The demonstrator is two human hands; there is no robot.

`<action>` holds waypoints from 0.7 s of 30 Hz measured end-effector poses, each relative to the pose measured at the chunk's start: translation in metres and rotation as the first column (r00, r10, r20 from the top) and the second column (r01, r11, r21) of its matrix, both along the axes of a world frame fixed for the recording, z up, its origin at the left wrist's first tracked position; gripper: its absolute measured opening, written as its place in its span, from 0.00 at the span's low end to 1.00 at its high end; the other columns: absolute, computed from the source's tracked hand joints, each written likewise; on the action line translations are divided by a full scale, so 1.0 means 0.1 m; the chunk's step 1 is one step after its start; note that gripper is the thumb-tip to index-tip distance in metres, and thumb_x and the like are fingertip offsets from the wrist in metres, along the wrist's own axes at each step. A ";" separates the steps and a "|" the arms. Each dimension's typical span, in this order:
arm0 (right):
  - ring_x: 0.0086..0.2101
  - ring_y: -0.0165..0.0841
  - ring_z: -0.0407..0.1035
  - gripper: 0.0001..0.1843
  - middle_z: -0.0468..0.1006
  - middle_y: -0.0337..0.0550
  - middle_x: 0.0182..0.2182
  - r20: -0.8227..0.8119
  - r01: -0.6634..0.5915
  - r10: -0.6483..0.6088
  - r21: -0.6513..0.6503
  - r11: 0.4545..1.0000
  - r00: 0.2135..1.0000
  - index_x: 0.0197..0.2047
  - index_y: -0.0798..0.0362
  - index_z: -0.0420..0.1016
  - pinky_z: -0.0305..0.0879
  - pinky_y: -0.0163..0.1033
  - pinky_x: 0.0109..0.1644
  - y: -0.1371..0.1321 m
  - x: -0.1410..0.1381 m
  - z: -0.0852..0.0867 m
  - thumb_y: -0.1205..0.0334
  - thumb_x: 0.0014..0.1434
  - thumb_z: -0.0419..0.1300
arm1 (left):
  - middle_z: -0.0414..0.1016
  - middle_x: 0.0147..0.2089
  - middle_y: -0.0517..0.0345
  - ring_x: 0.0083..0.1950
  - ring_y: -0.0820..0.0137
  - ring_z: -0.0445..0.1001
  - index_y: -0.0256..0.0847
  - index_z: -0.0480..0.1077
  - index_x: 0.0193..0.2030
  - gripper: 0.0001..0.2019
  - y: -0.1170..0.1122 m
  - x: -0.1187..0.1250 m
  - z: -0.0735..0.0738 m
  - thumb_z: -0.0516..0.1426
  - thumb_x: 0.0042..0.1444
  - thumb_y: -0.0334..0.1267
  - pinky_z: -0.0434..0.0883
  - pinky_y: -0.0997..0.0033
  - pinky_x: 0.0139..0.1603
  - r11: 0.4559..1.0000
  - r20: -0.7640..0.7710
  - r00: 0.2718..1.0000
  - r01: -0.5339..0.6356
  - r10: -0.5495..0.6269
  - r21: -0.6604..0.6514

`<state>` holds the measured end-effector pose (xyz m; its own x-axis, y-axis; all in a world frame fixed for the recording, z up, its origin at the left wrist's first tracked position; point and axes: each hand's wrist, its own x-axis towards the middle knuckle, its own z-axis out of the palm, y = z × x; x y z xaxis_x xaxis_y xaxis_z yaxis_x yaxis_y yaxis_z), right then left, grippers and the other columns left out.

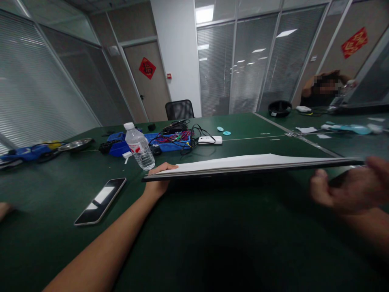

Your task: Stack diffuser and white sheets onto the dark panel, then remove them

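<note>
I hold a thin flat board (pixel 249 164) with a white top sheet, level above the green table (pixel 194 243). My left hand (pixel 159 178) grips its left corner, thumb on top and fingers underneath. My right hand (pixel 349 190) is blurred at the board's right end, fingers curled around the dark edge. A black phone (pixel 101 200) lies flat on the table left of my left forearm. A clear water bottle (pixel 139 147) with a white cap stands just behind the board's left corner.
A blue tray (pixel 161 142) with tangled cables and a white device (pixel 209 140) sit behind the bottle. Tools and a metal dish (pixel 74 144) lie at far left. A person sits at the far right behind a black bowl (pixel 279 108). An office chair (pixel 179 109) stands at the table's far edge.
</note>
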<state>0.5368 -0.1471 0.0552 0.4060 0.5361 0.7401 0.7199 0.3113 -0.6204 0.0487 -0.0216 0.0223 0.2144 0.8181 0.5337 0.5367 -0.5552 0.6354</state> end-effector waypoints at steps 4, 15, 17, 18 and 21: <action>0.65 0.56 0.64 0.38 0.68 0.28 0.67 0.649 -0.181 0.000 0.212 0.960 0.761 0.56 0.21 0.76 0.57 0.65 0.73 -0.10 -0.22 -0.05 0.60 0.44 0.78 | 0.86 0.49 0.51 0.52 0.54 0.82 0.45 0.81 0.42 0.10 0.01 -0.01 -0.07 0.61 0.58 0.45 0.76 0.55 0.57 0.999 -0.018 1.000 0.023 -0.023 0.026; 0.41 0.38 0.79 0.38 0.84 0.36 0.48 0.778 -0.397 0.153 0.132 0.908 0.609 0.69 0.31 0.70 0.77 0.47 0.44 -0.14 -0.63 0.21 0.70 0.60 0.69 | 0.85 0.52 0.53 0.56 0.55 0.82 0.46 0.81 0.46 0.11 -0.05 0.05 -0.10 0.61 0.61 0.44 0.75 0.56 0.61 0.997 -0.039 0.998 0.051 -0.049 0.053; 0.38 0.35 0.78 0.33 0.84 0.34 0.45 0.774 -0.359 0.118 0.148 0.922 0.622 0.66 0.29 0.73 0.75 0.44 0.42 -0.20 -0.61 0.35 0.68 0.62 0.68 | 0.82 0.59 0.51 0.61 0.55 0.80 0.45 0.79 0.55 0.16 -0.09 0.10 -0.06 0.61 0.61 0.42 0.73 0.55 0.66 0.995 -0.049 0.997 0.067 -0.063 0.077; 0.37 0.34 0.77 0.31 0.84 0.33 0.43 0.768 -0.326 0.094 0.155 0.933 0.634 0.64 0.28 0.75 0.74 0.43 0.41 -0.26 -0.58 0.42 0.67 0.62 0.68 | 0.79 0.64 0.49 0.64 0.55 0.77 0.44 0.75 0.62 0.21 -0.10 0.12 -0.05 0.62 0.61 0.42 0.71 0.55 0.68 0.994 -0.035 0.998 0.062 -0.059 0.088; 0.40 0.34 0.75 0.24 0.83 0.35 0.42 0.608 -0.213 0.122 0.081 0.974 0.785 0.56 0.30 0.82 0.71 0.40 0.45 -0.50 -0.36 0.57 0.62 0.59 0.73 | 0.67 0.75 0.47 0.73 0.55 0.68 0.45 0.62 0.74 0.36 -0.08 0.13 -0.06 0.64 0.60 0.43 0.64 0.52 0.75 0.996 -0.068 0.998 0.002 0.005 0.095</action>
